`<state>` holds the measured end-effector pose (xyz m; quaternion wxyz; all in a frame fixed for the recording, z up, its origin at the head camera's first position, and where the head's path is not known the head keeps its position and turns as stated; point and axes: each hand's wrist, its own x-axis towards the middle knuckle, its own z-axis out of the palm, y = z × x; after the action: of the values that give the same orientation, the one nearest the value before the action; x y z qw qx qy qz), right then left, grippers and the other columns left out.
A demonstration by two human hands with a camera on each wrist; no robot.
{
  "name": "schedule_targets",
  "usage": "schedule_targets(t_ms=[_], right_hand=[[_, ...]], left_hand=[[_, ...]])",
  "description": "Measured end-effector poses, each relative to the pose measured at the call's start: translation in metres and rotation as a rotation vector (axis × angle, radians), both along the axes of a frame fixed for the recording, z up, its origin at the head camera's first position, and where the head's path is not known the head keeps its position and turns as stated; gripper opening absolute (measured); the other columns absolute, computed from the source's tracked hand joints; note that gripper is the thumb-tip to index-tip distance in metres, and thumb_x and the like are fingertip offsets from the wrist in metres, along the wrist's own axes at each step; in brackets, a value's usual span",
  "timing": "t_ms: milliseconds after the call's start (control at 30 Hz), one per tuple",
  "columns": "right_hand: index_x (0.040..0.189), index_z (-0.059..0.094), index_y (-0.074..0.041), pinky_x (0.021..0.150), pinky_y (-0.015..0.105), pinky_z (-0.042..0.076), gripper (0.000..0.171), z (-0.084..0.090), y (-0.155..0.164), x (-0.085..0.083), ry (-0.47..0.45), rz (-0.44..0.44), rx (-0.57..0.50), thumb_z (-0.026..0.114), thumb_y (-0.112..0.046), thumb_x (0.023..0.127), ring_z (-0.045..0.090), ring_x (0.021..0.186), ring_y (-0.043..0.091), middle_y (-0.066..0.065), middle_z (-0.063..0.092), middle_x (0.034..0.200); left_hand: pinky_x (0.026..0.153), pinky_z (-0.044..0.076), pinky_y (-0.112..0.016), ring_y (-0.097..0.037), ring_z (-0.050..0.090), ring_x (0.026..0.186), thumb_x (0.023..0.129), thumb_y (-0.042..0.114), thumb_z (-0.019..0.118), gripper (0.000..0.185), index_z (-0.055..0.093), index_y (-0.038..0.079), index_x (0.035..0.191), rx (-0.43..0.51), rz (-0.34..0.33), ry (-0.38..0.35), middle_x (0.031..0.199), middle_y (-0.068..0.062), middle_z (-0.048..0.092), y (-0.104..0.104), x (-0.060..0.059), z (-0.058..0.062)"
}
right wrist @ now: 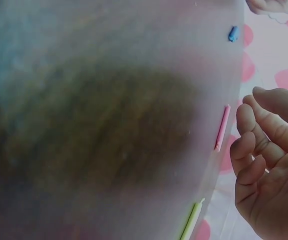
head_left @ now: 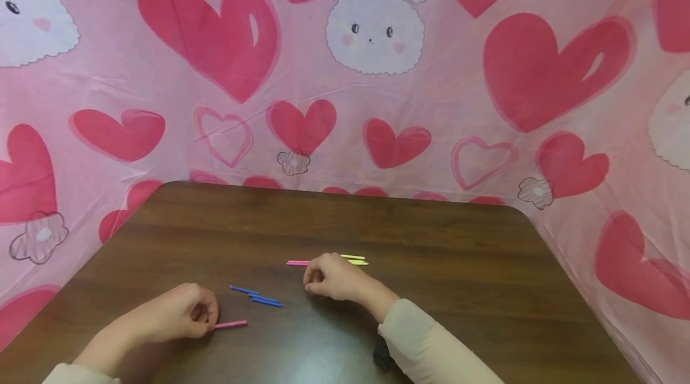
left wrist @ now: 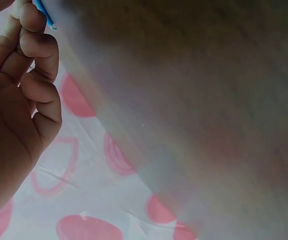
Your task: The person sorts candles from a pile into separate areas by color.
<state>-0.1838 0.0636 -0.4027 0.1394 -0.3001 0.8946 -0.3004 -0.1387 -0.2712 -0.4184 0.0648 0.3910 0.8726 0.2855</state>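
In the head view my left hand [head_left: 180, 315], at the front left of the table, pinches one end of a thin pink candle [head_left: 232, 324]. Its fingers are curled in the left wrist view, which does not show that candle. Just beyond it lie several blue candles [head_left: 264, 300], loosely side by side. My right hand [head_left: 335, 277] hovers with bent, relaxed fingers and nothing between them, as the right wrist view shows. Past it, partly hidden by it, are pink candles [head_left: 296, 263] on its left and yellow candles [head_left: 356, 260] on its right.
Everything lies on a dark brown wooden table [head_left: 431, 234]. A pink cloth [head_left: 334, 84] with hearts and rabbits hangs along its back and sides. Below the right cuff a small black object [head_left: 381, 355] shows in part.
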Motion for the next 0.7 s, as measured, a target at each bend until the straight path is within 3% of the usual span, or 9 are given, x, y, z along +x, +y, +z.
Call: schedule_targets(t_ms=[233, 500, 700], right_hand=[[0.085, 0.072, -0.017, 0.057, 0.016, 0.042, 0.004, -0.002, -0.007, 0.007, 0.038, 0.041, 0.073, 0.073, -0.015, 0.088, 0.046, 0.059, 0.000, -0.013, 0.056, 0.066], [0.084, 0.071, -0.020, 0.056, 0.015, 0.040, 0.004, -0.002, -0.017, 0.013, 0.080, 0.069, 0.133, 0.074, -0.019, 0.088, 0.046, 0.058, -0.003, -0.016, 0.054, 0.065], [0.084, 0.072, -0.020, 0.055, 0.014, 0.040, 0.004, -0.004, -0.025, 0.014, 0.073, 0.091, 0.154, 0.074, -0.019, 0.088, 0.046, 0.058, -0.004, -0.017, 0.054, 0.064]], left_hand=[[0.047, 0.037, -0.015, 0.012, 0.041, 0.060, 0.071, 0.001, 0.074, 0.025, 0.065, 0.024, 0.075, 0.028, 0.004, -0.003, 0.066, 0.020, 0.052, -0.005, -0.004, 0.002], [0.049, 0.038, -0.015, 0.012, 0.041, 0.061, 0.069, -0.002, 0.073, 0.027, 0.065, 0.023, 0.074, 0.043, 0.012, 0.040, 0.067, 0.021, 0.052, -0.006, -0.011, 0.007], [0.049, 0.038, -0.017, 0.010, 0.041, 0.061, 0.073, -0.001, 0.072, 0.022, 0.065, 0.021, 0.075, 0.020, 0.038, -0.013, 0.067, 0.020, 0.052, -0.008, -0.021, 0.014]])
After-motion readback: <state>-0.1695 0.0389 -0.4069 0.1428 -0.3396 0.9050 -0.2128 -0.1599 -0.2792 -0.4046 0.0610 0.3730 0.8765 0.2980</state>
